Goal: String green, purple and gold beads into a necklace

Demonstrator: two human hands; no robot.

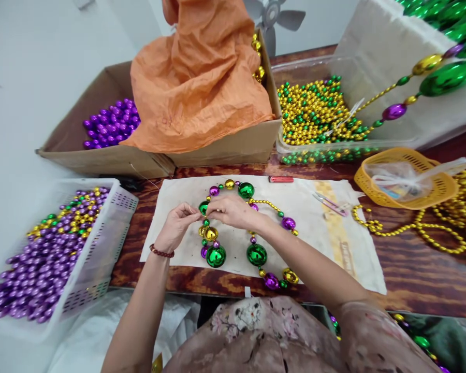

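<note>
A bead necklace (pixel 256 255) of green, purple and gold balls lies in a loose loop on a white cloth (pixel 306 254). My left hand (pixel 180 221), a beaded bracelet at its wrist, is closed in a pinch at the left of the loop, where a thin pale thread shows faintly by the fingertips. Facing it, my right hand (pixel 231 211) pinches the strand beside a green ball (pixel 204 207). My right hand and forearm cover part of the necklace. Exactly what sits between the fingertips is too small to see clearly.
A red lighter (pixel 281 179) and small scissors (pixel 330 204) lie on the cloth. Behind are cardboard boxes (pixel 225 142) under orange fabric (pixel 202 83) and a clear bead bin (pixel 334 145). A white crate (pixel 89 269) stands left; a yellow basket (pixel 407 199) and gold strands (pixel 423 228) lie right.
</note>
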